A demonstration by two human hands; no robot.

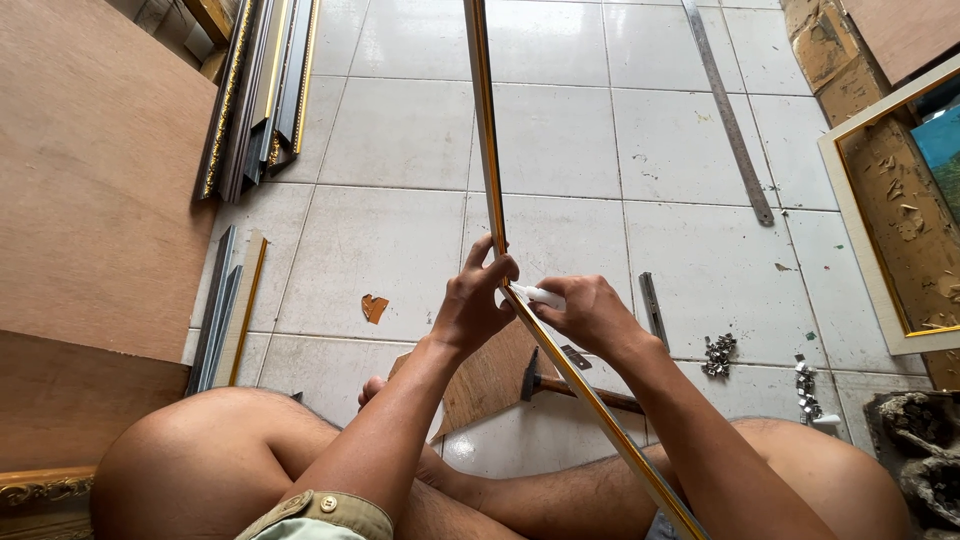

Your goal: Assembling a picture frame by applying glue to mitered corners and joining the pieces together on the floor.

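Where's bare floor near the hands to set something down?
Open tile lies left of the upright moulding strip, between it and the moulding stack; also between the strip and the steel ruler. Crowded: hammer and metal clips under the right hand.

A single head-worn camera looks steeply down from above a seated person's bare knees, close to the hands, left hand and right hand, at frame centre. The tiled floor runs away toward 12 o'clock; plywood fills 9 o'clock, a framed panel 3 o'clock.
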